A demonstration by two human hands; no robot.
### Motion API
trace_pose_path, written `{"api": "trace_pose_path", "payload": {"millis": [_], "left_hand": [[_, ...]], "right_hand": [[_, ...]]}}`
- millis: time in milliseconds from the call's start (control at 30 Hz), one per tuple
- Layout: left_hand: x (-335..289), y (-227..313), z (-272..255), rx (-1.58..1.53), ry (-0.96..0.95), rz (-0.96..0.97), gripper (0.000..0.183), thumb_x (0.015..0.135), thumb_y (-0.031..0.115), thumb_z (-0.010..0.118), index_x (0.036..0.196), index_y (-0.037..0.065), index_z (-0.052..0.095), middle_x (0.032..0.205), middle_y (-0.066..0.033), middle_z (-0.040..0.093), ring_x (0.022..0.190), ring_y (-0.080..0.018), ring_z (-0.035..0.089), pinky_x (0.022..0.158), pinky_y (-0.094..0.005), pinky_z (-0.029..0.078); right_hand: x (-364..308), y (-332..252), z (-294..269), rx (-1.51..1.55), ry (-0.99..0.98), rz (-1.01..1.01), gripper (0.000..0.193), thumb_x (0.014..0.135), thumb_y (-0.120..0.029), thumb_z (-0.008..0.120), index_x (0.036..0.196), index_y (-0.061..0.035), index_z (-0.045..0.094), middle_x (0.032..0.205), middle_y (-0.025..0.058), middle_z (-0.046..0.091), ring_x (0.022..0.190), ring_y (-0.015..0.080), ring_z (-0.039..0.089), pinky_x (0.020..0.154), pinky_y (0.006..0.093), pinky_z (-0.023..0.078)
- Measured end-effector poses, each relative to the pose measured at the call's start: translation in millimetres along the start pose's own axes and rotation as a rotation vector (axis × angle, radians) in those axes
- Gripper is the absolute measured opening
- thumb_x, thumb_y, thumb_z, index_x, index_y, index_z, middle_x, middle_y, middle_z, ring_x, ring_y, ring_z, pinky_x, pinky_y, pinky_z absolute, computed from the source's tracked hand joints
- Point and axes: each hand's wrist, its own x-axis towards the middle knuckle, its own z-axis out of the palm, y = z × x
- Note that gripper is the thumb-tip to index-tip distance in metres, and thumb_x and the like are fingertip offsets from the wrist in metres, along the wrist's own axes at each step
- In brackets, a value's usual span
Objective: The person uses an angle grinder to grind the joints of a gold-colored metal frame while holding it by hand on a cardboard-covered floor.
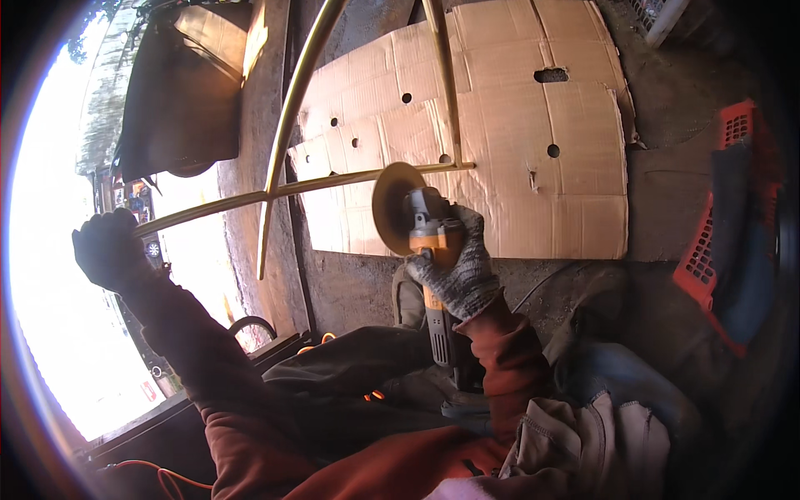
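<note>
1. Two hands busy here, and your left hand (108,250), dark in the shadow, is curled into a fist around the near-left end of the gold crossbar (333,181).
2. Over to your right hand (462,271): grey knit glove, fingers wrapped firmly about the yellow-and-grey angle grinder (432,242), its body slanting down toward your lap.
3. Look at that round brown disc (392,208)! It stands side-on across the crossbar, right of centre; whether the edge touches metal, you can't tell from this view.
4. Two gold rods run up and away from you: the curved left rod (300,92) crosses the crossbar and pokes out on your side, while the right rod (446,83) meets it near its far end.
5. Behind the crossbar's right half, a big cardboard sheet (500,217), punched with dark holes, spreads over the ground.
6. Out on your right, a red perforated crate (702,258) leans at a tilt; lower left, an orange cable (171,473) loops beside your sleeve (242,450).
</note>
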Motion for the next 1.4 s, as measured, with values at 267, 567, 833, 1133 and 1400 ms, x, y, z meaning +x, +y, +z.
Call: {"api": "trace_pose_path", "payload": {"millis": [267, 567, 833, 1133, 1400], "left_hand": [[1.4, -5.9, 1.6, -0.004, 0.230, -0.041, 0.023, 0.084, 0.012, 0.051, 0.061, 0.012, 0.048, 0.058, -0.0026, 0.049, 0.052, -0.0172, 0.050, 0.052, -0.0329, 0.038], [0.8, -5.9, -8.8, 0.053, 0.194, -0.059, 0.021, 0.080, 0.011, 0.055, 0.060, 0.014, 0.050, 0.059, -0.0010, 0.052, 0.052, -0.0161, 0.053, 0.049, -0.0317, 0.040], [-6.9, -19.0, 12.1, -0.294, 0.330, -0.046, 0.023, 0.085, 0.015, 0.050, 0.063, 0.014, 0.047, 0.058, 0.0000, 0.046, 0.050, -0.0163, 0.046, 0.052, -0.0352, 0.037], [-0.3, -12.3, -24.4, -0.027, 0.131, -0.028, 0.022, 0.074, 0.017, 0.060, 0.052, 0.014, 0.058, 0.057, -0.0024, 0.059, 0.055, -0.0199, 0.056, 0.061, -0.0323, 0.045], [-16.5, -17.5, -65.7, 0.009, 0.013, -0.100, 0.021, 0.074, 0.017, 0.059, 0.053, 0.013, 0.063, 0.062, -0.0043, 0.065, 0.059, -0.0209, 0.060, 0.062, -0.0316, 0.047]], "right_hand": [[-2.8, -14.3, 1.9, 0.017, 0.024, 0.015, 0.071, 0.076, 0.002, 0.076, 0.133, -0.0080, 0.035, 0.115, 0.0110, 0.056, 0.103, 0.0205, 0.060, 0.086, 0.0329, 0.055], [-13.7, -43.8, 39.9, -0.071, -0.082, -0.315, 0.072, 0.077, -0.004, 0.077, 0.135, -0.0086, 0.034, 0.124, 0.0117, 0.050, 0.109, 0.0212, 0.056, 0.093, 0.0342, 0.049], [2.9, 11.9, -15.7, 0.124, 0.115, 0.031, 0.071, 0.076, 0.003, 0.076, 0.132, -0.0113, 0.036, 0.116, 0.0105, 0.054, 0.097, 0.0189, 0.061, 0.082, 0.0322, 0.056], [-18.0, -64.2, 46.9, -0.261, -0.074, -0.337, 0.071, 0.080, -0.019, 0.075, 0.136, -0.0076, 0.034, 0.115, 0.0197, 0.063, 0.103, 0.0351, 0.067, 0.085, 0.0421, 0.054], [-9.9, -29.4, -0.3, -0.378, 0.076, -0.234, 0.076, 0.074, -0.022, 0.083, 0.133, -0.0114, 0.036, 0.114, 0.0174, 0.064, 0.100, 0.0307, 0.068, 0.086, 0.0414, 0.055]]}}
